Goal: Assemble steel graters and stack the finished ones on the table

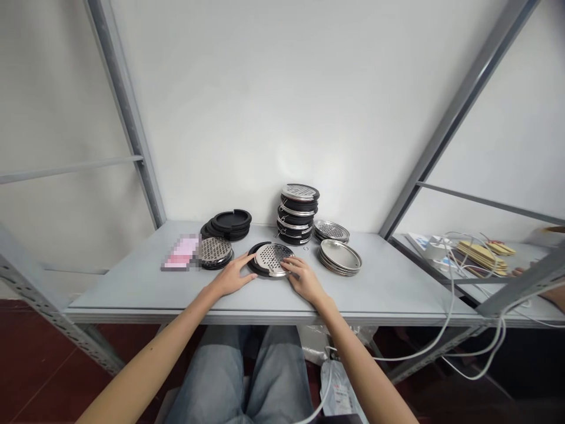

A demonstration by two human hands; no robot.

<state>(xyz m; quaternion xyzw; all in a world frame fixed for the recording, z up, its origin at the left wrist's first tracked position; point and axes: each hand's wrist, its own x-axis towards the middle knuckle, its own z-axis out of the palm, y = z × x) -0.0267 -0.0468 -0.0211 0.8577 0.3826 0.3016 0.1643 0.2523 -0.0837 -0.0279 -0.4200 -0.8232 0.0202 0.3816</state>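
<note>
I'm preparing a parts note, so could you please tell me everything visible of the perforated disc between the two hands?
The perforated disc is round, silvery and metal-looking, with many small holes and a shiny rim. It lies roughly flat, face up, on a black round base that shows mainly along its left side, near the front of the grey table. The left hand is at the left edge; the right hand has fingers on the disc's right side. Its underside is hidden.

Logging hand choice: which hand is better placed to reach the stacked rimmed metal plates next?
Probably the right hand: it is nearer the rimmed plates; the left hand is across the perforated metal disc.
</note>
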